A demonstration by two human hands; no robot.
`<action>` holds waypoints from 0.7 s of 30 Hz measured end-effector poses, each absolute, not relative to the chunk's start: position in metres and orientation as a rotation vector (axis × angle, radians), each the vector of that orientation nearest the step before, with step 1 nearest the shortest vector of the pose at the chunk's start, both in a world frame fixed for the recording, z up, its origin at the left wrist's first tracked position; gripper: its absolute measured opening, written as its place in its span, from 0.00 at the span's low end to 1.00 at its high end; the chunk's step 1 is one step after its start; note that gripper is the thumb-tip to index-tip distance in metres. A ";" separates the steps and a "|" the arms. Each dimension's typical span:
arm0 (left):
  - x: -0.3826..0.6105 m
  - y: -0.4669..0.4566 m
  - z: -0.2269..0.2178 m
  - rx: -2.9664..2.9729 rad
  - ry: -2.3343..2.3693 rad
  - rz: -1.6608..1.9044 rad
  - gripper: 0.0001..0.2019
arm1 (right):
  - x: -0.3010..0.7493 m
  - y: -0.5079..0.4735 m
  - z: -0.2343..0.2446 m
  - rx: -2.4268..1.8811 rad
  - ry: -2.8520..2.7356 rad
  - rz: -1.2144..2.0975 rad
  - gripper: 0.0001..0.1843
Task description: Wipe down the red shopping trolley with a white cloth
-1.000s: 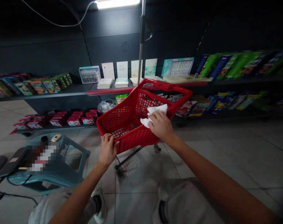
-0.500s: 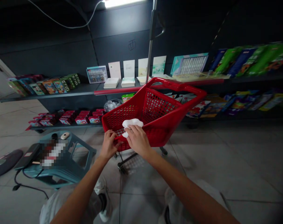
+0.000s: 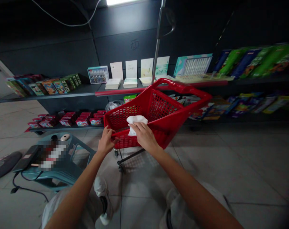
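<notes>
A red plastic shopping cart (image 3: 180,127) with perforated basket walls stands in front of me, its handle at the upper right. My left hand (image 3: 106,140) grips the near left corner of the basket rim, fingers over the edge and thumb on the outside. My right hand (image 3: 144,135) is closed on a white cloth (image 3: 137,120), pressed over the cart's near rim. Part of the cloth hangs against the outer wall, and part lies over the inside. The right palm hides some of the cloth.
Beyond the cart runs a dark shelf (image 3: 81,93) with books, boxes and snack bags. To my left, a blue-green plastic stool (image 3: 81,144) carries a black device with cables. A metal pole (image 3: 158,47) rises behind the cart. Tiled floor (image 3: 230,165) extends to the right.
My right hand and the cloth have slid slightly right and up along the rim. My left hand keeps its hold at the corner. The cart has turned or shifted a little.
</notes>
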State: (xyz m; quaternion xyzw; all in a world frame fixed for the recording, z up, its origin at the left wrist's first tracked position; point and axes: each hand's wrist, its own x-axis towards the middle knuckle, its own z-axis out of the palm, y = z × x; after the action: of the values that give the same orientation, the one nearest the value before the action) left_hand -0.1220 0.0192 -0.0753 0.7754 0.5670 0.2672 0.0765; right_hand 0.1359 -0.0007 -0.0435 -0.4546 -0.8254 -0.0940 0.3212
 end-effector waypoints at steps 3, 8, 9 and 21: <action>-0.125 0.029 -0.075 2.282 1.744 0.790 0.16 | 0.174 0.004 -0.037 -1.270 -2.105 -0.302 0.30; -0.131 0.051 -0.081 2.283 1.739 0.789 0.19 | 0.225 0.005 -0.022 -1.358 -1.961 -0.404 0.31; -0.132 0.056 -0.083 2.289 1.727 0.789 0.19 | 0.230 0.005 -0.021 -1.368 -1.929 -0.415 0.32; -0.137 0.087 -0.092 2.509 1.256 0.802 0.54 | 0.162 0.011 -0.054 -1.314 -1.890 -0.211 0.37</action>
State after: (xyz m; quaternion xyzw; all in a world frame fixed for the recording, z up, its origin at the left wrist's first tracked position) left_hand -0.1373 0.0868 -0.0916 0.8545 0.4277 0.2730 0.1113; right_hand 0.1618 0.0108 -0.0543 -0.5203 -0.7483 -0.0834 0.4030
